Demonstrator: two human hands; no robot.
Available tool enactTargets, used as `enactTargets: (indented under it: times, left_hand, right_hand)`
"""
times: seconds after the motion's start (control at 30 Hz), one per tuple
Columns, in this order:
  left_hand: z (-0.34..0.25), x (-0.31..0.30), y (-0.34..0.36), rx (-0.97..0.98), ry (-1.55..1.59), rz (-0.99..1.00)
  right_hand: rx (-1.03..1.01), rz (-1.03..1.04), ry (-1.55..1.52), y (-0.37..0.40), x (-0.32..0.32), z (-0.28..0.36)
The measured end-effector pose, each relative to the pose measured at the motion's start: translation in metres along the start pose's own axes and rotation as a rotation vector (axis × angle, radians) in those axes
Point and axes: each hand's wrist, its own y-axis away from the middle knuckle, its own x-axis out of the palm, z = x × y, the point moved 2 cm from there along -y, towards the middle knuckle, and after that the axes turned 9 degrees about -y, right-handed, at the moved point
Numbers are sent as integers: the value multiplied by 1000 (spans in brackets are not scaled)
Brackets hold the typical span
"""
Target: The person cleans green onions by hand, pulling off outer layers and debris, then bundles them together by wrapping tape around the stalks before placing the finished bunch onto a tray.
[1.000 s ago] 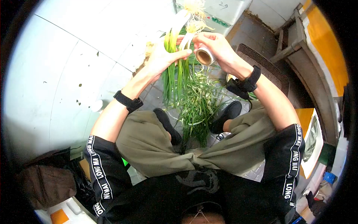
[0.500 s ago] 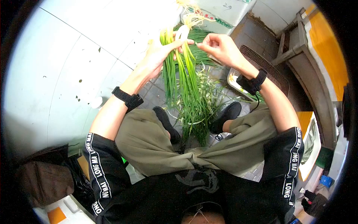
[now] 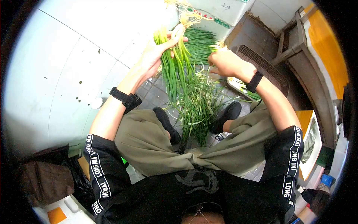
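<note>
A bunch of green stalks [image 3: 169, 71] with pale roots at the top hangs from my left hand [image 3: 158, 52], whose fingers wrap round it near the white ends. My right hand [image 3: 231, 61] is closed to the right of the bunch, its palm turned down. Small yellowish roots [image 3: 220, 45] show just above its fingers, and the fingertips are partly hidden. Behind the bunch lies a pile of long green stalks [image 3: 201, 43] on the floor. Loose, tangled leaves [image 3: 199, 108] are heaped below it, between my feet.
White boxes [image 3: 218, 11] stand at the top. On the right are a brown woven basket [image 3: 276, 69], a tray with more stalks [image 3: 235, 83] and a wooden frame [image 3: 294, 48]. A pale wall [image 3: 63, 67] runs along the left. My black shoes [image 3: 226, 117] flank the leaf heap.
My right hand has moved away from the bunch, slightly down and right, and turned over. Small roots now show at its fingers. My left hand has shifted slightly left with the bunch.
</note>
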Motion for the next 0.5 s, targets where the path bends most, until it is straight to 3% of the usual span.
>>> enactTargets:
  times: [0.03,0.1,0.2,0.43,0.5]
  left_hand:
    - [0,-1,0,-8,-2,-3]
    - [-2,-1,1,-16,-4,-8]
    - [-2,-2,2,-34,10,-35]
    - [-4,-4,2,-6,22,17]
    - [-5,-2,2,5,4,23]
  right_hand:
    - [0,1,0,0,-5,2]
    - [23,-185,-128,0,-16,5]
    - [-18,-215,-336,-5,-13,2]
    - [61,-91,-444,-11,-11,3]
    - [-75,-6,-371,-5,-7,8]
